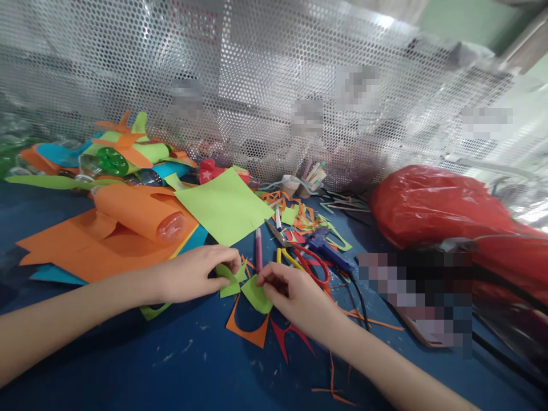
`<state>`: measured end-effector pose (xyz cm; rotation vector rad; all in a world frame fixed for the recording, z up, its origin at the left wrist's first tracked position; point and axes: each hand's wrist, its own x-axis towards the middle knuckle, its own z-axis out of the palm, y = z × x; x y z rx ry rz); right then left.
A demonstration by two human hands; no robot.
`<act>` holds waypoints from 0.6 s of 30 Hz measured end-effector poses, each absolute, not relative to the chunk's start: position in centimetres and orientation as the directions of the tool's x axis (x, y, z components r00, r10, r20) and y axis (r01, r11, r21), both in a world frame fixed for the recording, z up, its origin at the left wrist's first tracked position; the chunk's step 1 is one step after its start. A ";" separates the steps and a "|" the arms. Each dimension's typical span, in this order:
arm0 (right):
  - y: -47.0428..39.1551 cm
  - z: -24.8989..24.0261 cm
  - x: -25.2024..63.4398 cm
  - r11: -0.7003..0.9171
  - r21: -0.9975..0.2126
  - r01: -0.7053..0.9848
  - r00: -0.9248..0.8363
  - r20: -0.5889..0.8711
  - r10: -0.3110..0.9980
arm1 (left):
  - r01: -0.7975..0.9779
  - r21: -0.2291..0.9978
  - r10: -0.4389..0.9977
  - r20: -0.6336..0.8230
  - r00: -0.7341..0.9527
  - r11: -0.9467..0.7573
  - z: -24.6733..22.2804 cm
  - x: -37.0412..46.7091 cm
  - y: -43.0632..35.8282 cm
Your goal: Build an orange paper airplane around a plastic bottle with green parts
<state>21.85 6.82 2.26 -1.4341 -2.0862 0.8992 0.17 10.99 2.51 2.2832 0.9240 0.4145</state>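
My left hand (205, 273) pinches a small cut piece of green paper (231, 288) between thumb and fingers. Beside it, my right hand (289, 288) grips another small green paper piece (256, 295) by its right side. Both pieces are just above the blue table (171, 365), close together. Under and below them lie an orange paper offcut (257, 337) and a red offcut (280, 337). A pink marker (258, 249) lies just behind the hands. Red-handled scissors (314, 274) and yellow-handled scissors (279, 254) are right of it.
A green sheet (225, 208) and an orange paper-wrapped bottle (132, 211) lie at the left. Behind are more paper-covered bottles (141, 151). At right are a blue glue gun (327, 248), its cable, a blurred-out phone (428, 331) and a red plastic bag (428, 205).
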 end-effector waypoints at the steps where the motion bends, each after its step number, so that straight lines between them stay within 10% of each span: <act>1: 6.8 2.2 21.9 0.253 -0.733 0.631 -0.362 0.009 0.932 | 0.505 0.682 0.717 0.041 0.696 -0.529 2.6 0.2 11.0; 18: 6.5 2.7 21.3 0.009 -0.927 0.376 -0.293 -0.109 0.950 | 0.497 0.729 0.806 0.124 0.579 -0.470 3.2 1.2 9.8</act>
